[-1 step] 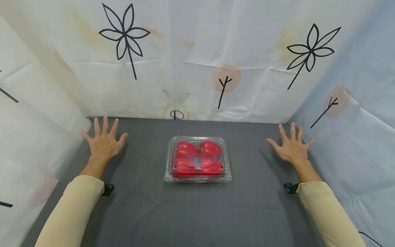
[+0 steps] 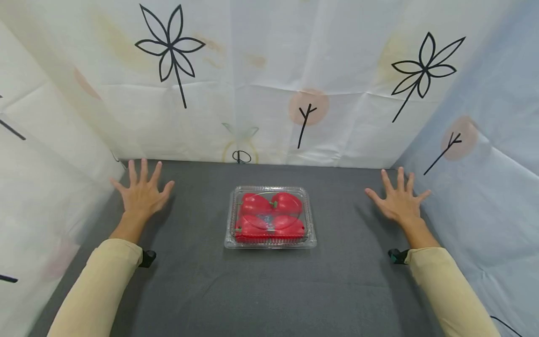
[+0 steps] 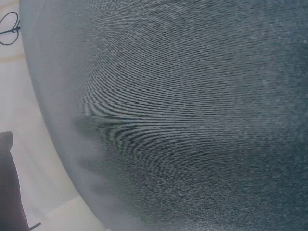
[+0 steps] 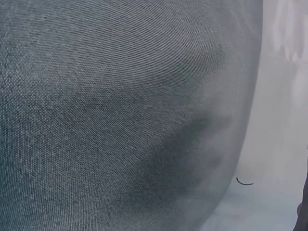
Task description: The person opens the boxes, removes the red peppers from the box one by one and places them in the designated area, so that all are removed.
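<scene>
Peppers [image 2: 284, 222] boxed; left hand [image 2: 143, 197] and right hand [image 2: 397, 204] splayed

Left grip [image 2: 142, 197], right grip [image 2: 400, 204], fingers [image 2: 144, 171] spread, arms [image 2: 97, 285] stretched forward

Fabric-screened work area, wider premises not identifiable, grey cloth-covered bench [image 2: 269, 290] across lower centre, pale plant-print sheets [image 2: 269, 61] at left, top and right.

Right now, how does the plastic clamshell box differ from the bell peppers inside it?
The clamshell box is clear; the bell peppers are red with green stems. The clamshell box is four-sided, with a rim; the bell peppers are rounded. Both look glossy.
</scene>
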Available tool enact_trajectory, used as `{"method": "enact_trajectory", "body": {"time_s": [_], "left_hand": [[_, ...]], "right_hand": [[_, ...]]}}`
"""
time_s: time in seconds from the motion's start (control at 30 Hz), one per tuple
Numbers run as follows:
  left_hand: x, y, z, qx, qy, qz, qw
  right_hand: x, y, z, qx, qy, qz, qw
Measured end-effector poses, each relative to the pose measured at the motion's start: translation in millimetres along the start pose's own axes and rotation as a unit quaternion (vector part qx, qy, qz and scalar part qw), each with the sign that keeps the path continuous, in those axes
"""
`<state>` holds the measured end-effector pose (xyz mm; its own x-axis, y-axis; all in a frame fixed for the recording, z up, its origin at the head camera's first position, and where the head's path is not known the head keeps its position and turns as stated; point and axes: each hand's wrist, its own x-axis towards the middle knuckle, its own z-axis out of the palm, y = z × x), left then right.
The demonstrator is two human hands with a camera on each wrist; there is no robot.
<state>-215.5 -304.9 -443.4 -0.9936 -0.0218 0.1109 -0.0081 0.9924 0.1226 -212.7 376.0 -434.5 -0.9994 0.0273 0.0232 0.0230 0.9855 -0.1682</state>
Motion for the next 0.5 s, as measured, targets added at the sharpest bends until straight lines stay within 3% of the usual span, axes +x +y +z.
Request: {"method": "enact_trajectory", "body": {"time_s": [0.5], "left_hand": [[-0.5,3.1,4.4,0.005,0.001,0.012,0.9999]], "right_hand": [[-11,-15,-6,-0.009,0.001,-0.017,1.0]]}}
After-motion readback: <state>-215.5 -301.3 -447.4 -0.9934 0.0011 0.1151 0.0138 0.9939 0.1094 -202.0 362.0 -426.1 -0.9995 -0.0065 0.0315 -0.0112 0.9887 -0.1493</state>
